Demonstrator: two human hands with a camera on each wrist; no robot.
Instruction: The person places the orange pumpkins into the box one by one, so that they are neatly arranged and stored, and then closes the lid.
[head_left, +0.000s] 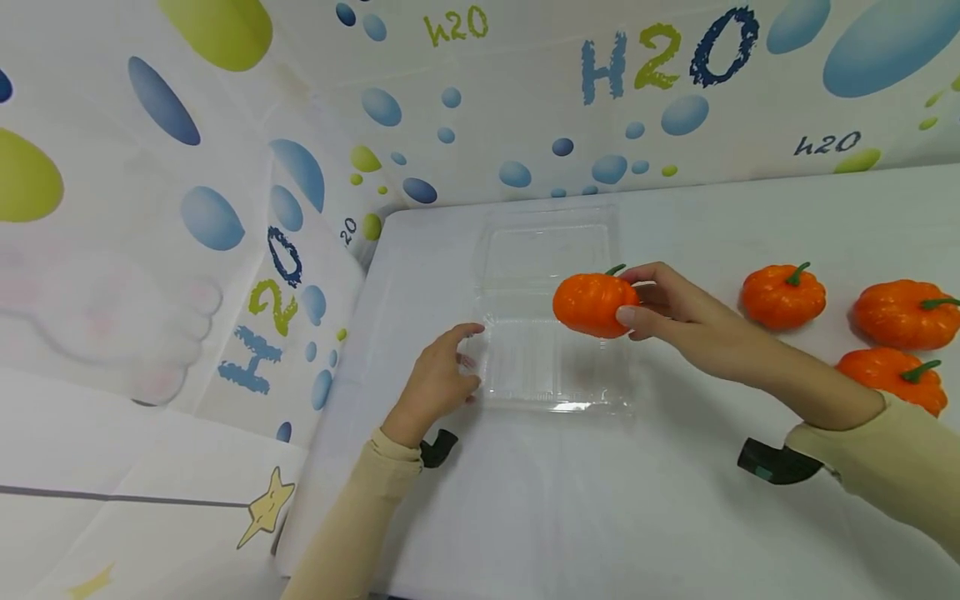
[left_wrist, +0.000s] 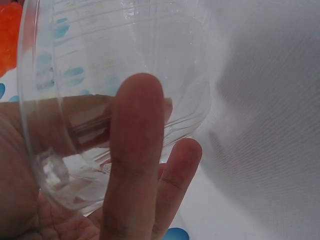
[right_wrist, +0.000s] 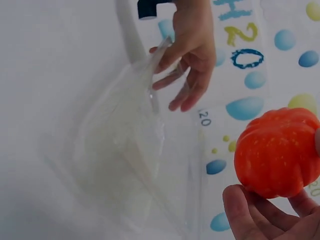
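My right hand [head_left: 675,321] grips a small orange toy pumpkin [head_left: 592,304] by its right side, its green stem pointing up and right. The pumpkin is held above a clear plastic clamshell container [head_left: 555,404], whose lid [head_left: 547,250] lies folded back toward the wall. At the container's left edge, my left hand [head_left: 438,379] holds the rim between thumb and fingers. Close up in the left wrist view, fingers [left_wrist: 137,145] lie along the outside of the clear wall. The right wrist view shows the pumpkin [right_wrist: 277,152] between my fingertips.
To the right on the white table [head_left: 585,508] sit three more orange pumpkins, a rear one [head_left: 782,298], a far right one [head_left: 903,317] and a nearer one [head_left: 888,375], partly behind my right forearm. A patterned sheet [head_left: 510,117] hangs behind and to the left.
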